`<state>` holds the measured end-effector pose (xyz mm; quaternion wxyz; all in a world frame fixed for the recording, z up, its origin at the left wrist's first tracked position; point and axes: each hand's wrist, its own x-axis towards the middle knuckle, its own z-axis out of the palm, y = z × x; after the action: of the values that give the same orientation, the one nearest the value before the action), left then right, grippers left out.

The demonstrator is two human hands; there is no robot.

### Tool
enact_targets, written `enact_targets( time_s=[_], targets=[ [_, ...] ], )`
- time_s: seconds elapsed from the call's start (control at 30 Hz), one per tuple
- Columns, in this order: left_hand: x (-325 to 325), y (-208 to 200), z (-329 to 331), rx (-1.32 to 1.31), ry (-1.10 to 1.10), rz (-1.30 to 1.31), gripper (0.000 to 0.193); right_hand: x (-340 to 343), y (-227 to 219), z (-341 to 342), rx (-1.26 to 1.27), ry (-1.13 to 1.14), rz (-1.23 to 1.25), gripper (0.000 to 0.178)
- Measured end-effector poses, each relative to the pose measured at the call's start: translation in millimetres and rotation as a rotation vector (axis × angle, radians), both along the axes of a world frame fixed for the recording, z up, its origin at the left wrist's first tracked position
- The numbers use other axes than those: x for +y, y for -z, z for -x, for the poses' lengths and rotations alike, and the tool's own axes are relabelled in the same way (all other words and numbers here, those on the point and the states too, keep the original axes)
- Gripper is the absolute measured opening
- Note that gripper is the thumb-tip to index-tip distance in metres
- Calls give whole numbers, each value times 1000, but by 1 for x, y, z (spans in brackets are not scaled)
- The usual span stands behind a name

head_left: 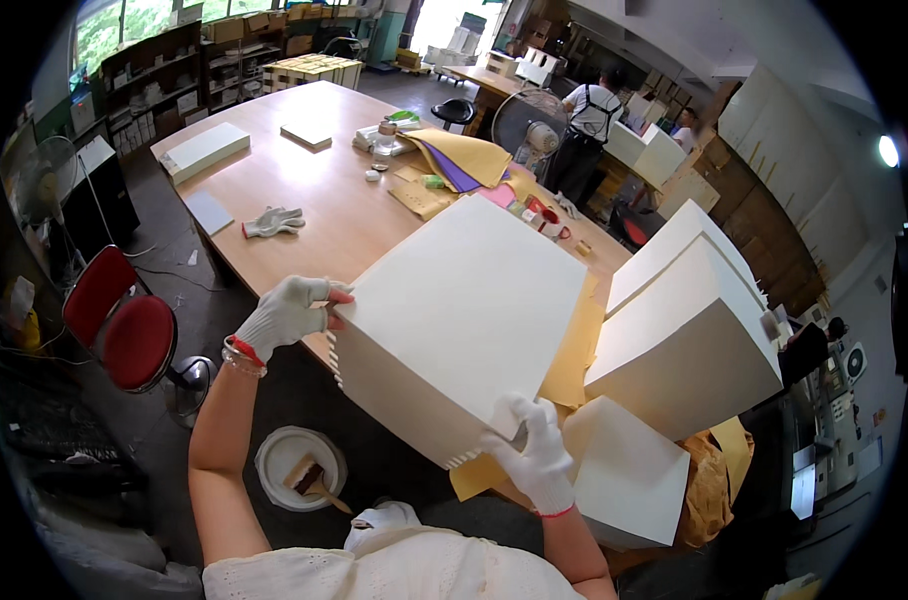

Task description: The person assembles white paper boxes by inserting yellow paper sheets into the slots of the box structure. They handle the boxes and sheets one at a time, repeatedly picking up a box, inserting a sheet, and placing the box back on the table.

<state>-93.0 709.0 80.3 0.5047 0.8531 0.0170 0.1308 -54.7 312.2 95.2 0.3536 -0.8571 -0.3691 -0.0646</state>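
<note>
Large cream cardboard box: judged light, stiff, crushable at edges. Gloved left hand clasping far corner, gloved right hand pinching near corner; opposite corners judged best hold

A red chair stands at the left edge, beside a white bucket holding a brush at lower centre. On the long wooden surface, a loose glove lies left of centre; yellow and purple sheets sit near the top. White boxes stack at right. A fan stands at the top centre.
</note>
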Motion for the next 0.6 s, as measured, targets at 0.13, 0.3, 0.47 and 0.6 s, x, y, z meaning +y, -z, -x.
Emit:
enact_targets(
  time_s=[0.13, 0.3, 0.47, 0.6],
  targets=[
    [-17, -10, 11, -40, -93, -355, 43, -9, 9, 1, 6, -83, -60, 65],
    [-35, 35, 28, -274, -431, 46, 53, -60, 42, 24, 202, -165, -228, 65],
    [-181, 9, 58, -885, -576, 16, 30, -188, 94, 32, -4, 176, -226, 53],
    [-346, 7, 20, -797, 341, -56, 15, -353, 144, 49, -450, 611, 252, 28]
  ],
)
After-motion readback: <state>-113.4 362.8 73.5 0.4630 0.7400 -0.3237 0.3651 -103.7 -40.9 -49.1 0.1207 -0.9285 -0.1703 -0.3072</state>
